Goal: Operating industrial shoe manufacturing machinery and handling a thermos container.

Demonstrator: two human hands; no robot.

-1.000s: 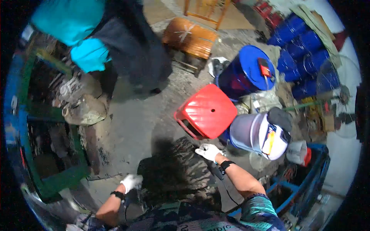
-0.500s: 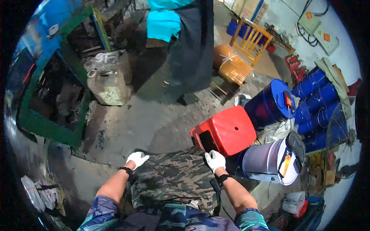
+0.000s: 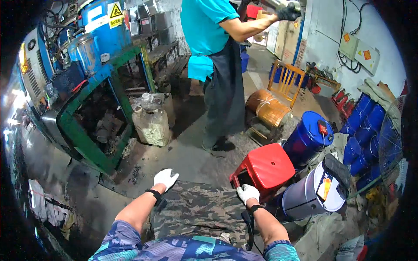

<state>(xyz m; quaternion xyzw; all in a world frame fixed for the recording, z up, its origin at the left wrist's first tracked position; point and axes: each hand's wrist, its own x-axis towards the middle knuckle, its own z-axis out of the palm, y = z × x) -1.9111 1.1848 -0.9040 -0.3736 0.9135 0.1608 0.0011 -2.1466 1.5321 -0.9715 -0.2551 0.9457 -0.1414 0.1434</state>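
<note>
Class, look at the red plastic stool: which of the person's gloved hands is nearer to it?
Right. The right hand rests at the red stool's near edge, seemingly touching it; the left hand lies well apart, across the lap.

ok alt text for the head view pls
A seated person's white-gloved left hand and right hand rest on their camouflage-trousered knees, beside a red plastic stool on a grimy workshop floor. Another person in a dark apron stands ahead, near blue drums.

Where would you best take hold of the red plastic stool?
Probably by the near rim of the red stool, coming from the person's side. It stands upright, its flat seat edge overhangs the legs, and the gloved right hand already rests beside that corner.
</note>
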